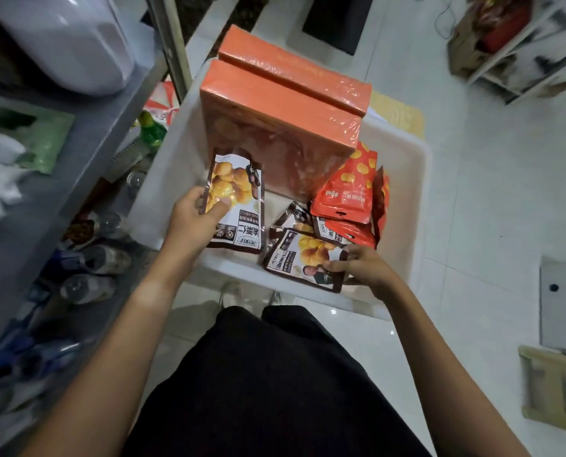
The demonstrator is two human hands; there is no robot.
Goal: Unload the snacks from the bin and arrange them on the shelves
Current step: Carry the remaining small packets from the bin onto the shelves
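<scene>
Left hand (192,216) gripping raised chestnut pouch (237,206); right hand (362,263) pinching another pouch (303,258) in bin (403,179).

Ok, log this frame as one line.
left hand: holds brown chestnut pouch | right hand: grips second brown pouch in white bin | orange boxes: still in bin

Orange boxes (284,127) fill the bin's (403,206) far half; near half open above.
</scene>
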